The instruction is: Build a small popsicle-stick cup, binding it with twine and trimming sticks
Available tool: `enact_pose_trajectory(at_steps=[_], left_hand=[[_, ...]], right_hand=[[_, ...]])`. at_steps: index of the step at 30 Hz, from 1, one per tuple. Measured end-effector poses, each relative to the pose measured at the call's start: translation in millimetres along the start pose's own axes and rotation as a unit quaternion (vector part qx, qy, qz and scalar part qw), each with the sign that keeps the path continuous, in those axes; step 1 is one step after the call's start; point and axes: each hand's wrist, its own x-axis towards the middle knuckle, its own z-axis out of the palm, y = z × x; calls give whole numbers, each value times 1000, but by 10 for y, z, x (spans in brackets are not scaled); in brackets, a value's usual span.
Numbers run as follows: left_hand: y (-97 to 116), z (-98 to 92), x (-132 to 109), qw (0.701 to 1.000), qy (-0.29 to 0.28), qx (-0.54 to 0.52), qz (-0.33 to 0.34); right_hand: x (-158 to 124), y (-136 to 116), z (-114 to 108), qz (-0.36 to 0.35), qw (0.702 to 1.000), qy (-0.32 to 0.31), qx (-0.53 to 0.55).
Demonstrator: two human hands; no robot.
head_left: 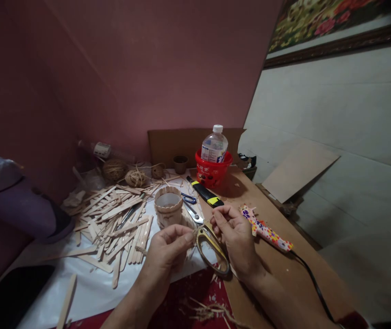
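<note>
Here, gold-handled scissors [206, 241] in right hand [238, 237], twine [194, 234] in left hand [168, 251].

Dim room: a dusky pink wall [147, 68] meets a white tiled wall [335, 114] bearing a framed floral picture [319, 23].

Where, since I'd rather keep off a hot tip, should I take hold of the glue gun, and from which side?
Probably the near handle end of the glue gun, where the cord leaves, from above on its right. It lies flat on the table, what looks like the nozzle pointing away, and the right hand with the scissors lies on its left.
</note>
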Motion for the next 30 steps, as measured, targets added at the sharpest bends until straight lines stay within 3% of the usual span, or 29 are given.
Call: enact_pose_trajectory(at_steps=[2, 5, 7, 10, 16, 30], left_hand=[[3, 2, 5, 1000, 13, -3, 3], [-3, -1, 13, 1000, 22, -14, 6], [-6, 0, 16, 999, 28, -11, 16], [-6, 9, 16, 999, 39, 9, 35], [-14, 11, 2, 999, 25, 8, 45], [-22, 4, 2, 998, 3, -25, 50]], right_hand=[[-5, -13, -9, -75, 991, 3, -108], [-61, -64, -18, -220, 948, -17, -231], [-121, -92, -21, -288, 922, -58, -253], [-194, -87, -19, -333, 896, -116, -270], [-204, -42, 9, -269, 909, -195, -253], [-175, -67, 20, -100, 955, -197, -198]])
